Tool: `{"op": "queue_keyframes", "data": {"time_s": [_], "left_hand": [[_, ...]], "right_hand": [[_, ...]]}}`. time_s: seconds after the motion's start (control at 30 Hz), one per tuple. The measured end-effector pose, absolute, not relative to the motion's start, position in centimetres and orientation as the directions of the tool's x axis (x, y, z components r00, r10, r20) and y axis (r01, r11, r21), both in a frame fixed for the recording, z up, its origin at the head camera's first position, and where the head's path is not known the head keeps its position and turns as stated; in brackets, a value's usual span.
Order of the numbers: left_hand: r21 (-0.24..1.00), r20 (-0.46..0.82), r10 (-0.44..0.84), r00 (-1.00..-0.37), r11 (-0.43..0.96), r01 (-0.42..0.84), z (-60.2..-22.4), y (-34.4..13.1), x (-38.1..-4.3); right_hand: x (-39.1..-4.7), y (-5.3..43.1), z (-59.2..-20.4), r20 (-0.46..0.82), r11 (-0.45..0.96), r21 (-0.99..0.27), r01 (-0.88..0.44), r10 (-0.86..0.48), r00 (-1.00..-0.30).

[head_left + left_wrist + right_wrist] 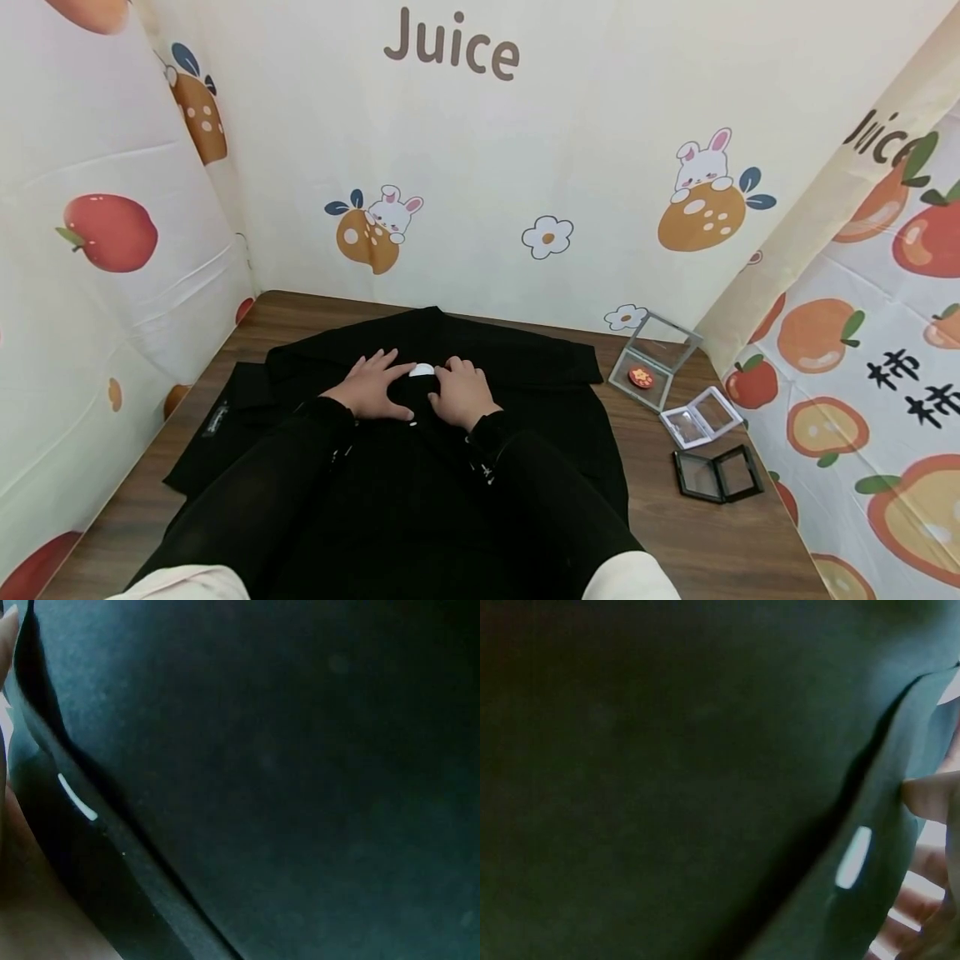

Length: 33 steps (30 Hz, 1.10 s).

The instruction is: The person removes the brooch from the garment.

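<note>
A black shirt (517, 358) lies spread over the table, with a white piece (422, 369) showing at its neckline. My left hand (370, 390) rests on the cloth left of the neckline, fingers spread and a fingertip right at the white piece. On the other side, my right hand (461, 393) pinches the shirt's front edge; in the right wrist view its thumb (930, 796) presses the fabric while other fingers show behind it. Between the hands is a small white button-like spot (413, 424), seen as a pale oval (853, 857) from the right wrist.
Three open hinged cases stand along the table's right side: a clear grey one (660, 354) with a red round piece (641, 377) in it, a white one (701, 418) and a black one (717, 475). Printed curtains (480, 150) enclose the back and sides of the brown table (660, 542).
</note>
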<state>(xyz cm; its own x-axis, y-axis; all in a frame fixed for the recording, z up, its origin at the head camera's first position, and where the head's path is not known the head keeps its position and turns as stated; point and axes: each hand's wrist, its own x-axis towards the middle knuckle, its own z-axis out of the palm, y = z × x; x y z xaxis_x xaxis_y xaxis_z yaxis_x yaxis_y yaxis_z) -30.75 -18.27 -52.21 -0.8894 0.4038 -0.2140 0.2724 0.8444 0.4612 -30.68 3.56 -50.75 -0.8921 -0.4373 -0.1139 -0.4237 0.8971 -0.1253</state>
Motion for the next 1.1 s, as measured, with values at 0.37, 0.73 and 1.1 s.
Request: {"op": "queue_keyframes", "data": {"time_s": [0.37,0.73,1.1], "left_hand": [[0.453,-0.223,0.406,-0.886,0.848,0.275,-52.4,-18.2,-30.9],[0.457,-0.219,0.412,-0.884,0.844,0.280,-51.9,-18.2,-30.5],[0.444,-0.230,0.405,-0.885,0.853,0.275,-51.7,-18.1,-30.5]], "right_hand": [[-30.6,3.5,-50.8,-0.135,0.878,-0.064,-0.474,-0.478,-0.868],[-30.1,3.4,-51.0,-0.129,0.858,-0.028,-0.513,-0.512,-0.849],[-29.8,3.7,-50.4,-0.120,0.845,0.011,-0.535,-0.530,-0.840]]}}
